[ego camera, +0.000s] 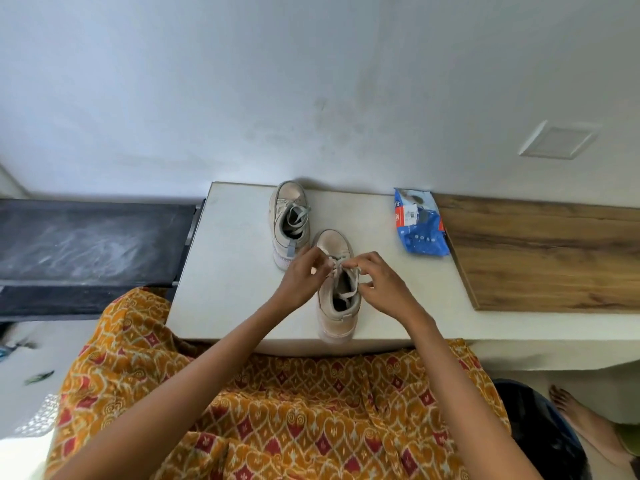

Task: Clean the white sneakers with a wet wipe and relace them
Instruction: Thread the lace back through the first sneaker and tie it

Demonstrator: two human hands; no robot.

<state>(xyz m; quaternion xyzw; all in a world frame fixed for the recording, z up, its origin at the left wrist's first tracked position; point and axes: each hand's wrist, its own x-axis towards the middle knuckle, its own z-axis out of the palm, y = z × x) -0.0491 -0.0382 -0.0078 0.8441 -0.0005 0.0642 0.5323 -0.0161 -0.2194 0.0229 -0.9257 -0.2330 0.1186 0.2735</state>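
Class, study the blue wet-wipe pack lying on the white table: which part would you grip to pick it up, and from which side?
Grip the wet-wipe pack across its near, crumpled end, coming from above with the right hand. It lies flat with its right edge at the wooden board, so the near and left sides are the open approaches.

No sleeves on me that day, so both arms were bare all the way down from the bottom edge of the frame. No watch, no bangles, no rings that I could make out on my left hand (300,276) or my right hand (380,285). What I wore was a loose orange garment (294,410) covered in a repeating lattice print: cream outlines forming diamond and heart-like shapes, with small red diamonds dotted through and little cream motifs inside them. The fabric looked thin and a bit crinkly, bunching in soft folds across my lap and spreading out wide to my left side.
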